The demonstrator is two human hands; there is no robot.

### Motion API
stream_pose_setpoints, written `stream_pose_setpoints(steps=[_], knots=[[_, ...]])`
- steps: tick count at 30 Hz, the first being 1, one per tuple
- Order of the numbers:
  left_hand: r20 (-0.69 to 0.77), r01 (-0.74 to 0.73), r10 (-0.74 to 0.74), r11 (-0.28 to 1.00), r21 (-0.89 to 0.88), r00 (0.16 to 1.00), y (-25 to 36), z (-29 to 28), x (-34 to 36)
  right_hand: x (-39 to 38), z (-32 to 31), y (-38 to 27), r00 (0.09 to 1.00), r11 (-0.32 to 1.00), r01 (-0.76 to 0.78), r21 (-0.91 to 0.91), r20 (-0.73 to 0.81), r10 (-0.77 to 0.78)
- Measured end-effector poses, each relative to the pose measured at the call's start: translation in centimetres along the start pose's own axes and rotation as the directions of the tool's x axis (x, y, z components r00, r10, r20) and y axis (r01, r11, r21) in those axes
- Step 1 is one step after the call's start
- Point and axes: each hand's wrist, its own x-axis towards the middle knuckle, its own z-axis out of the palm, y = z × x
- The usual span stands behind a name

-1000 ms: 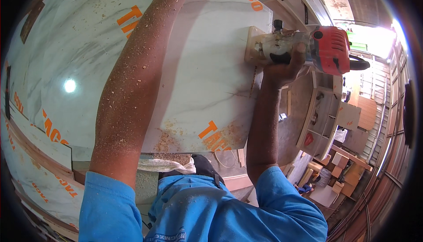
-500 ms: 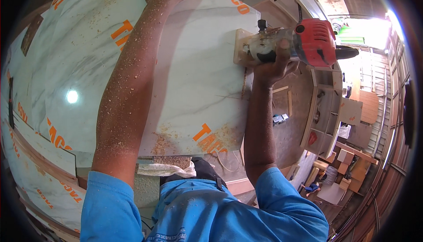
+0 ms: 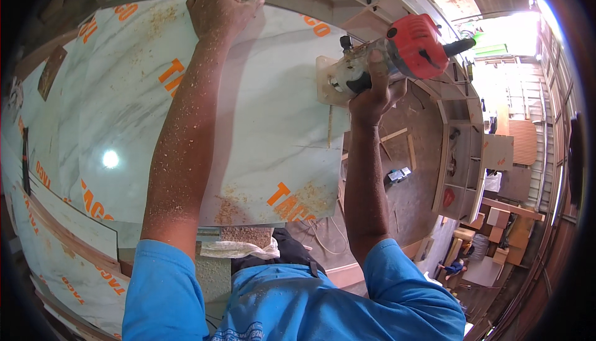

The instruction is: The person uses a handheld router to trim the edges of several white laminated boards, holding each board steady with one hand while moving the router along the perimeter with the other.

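Observation:
My left hand (image 3: 217, 15) grips the far edge of a white marble-patterned board (image 3: 267, 111), its fingers bent, the forearm dusted with wood chips stretched across the surface. My right hand (image 3: 372, 92) is wrapped round the body of a red and silver router (image 3: 417, 48), which lies over sideways with its black handle to the right and its pale square base (image 3: 326, 83) at the board's right part. A narrow dust-marked line (image 3: 329, 127) runs down from the base toward me. Sawdust lies near the board's front edge.
More laminate sheets (image 3: 68, 266) and wooden strips lie at the left. Open wooden cabinet frames (image 3: 459, 173) stand beyond the board and to the right. A small metal object (image 3: 397, 175) and battens lie on the floor, with stacked offcuts (image 3: 503, 241) near the corrugated wall.
The router in my right hand has moved left and slightly up in the view, its handle end tilting farther up. My left hand now shows at the far edge as the board sits lower in view.

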Motion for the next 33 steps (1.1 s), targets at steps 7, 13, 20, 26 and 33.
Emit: stream_pose_setpoints(steps=[7,13,20,26,33], knots=[[-0.277,-0.112,0.07,0.984,-0.139,0.958,-0.7,1.6,1.4,4.2,-6.9,-7.1,0.97,0.954,0.244,-0.173,0.047,-0.239],[-0.197,-0.153,0.115,0.969,-0.192,0.974,-1.4,3.0,0.9,-2.9,-22.2,-14.1,0.926,0.913,-0.372,0.17,-0.003,0.378],[0.059,-0.287,0.285,0.891,0.351,0.957,-0.1,2.9,-7.7,-15.2,-40.8,-14.9,0.685,0.771,-0.636,0.028,-0.441,0.58],[0.169,-0.323,0.288,0.916,0.238,0.943,4.0,3.0,-18.6,-20.3,-47.8,-9.9,0.507,0.677,-0.707,0.203,-0.523,0.686],[0.438,-0.514,0.842,0.539,-0.667,0.314,23.0,3.8,-40.1,-22.2,-60.3,-2.5,0.495,0.686,-0.667,0.289,-0.516,0.699]])
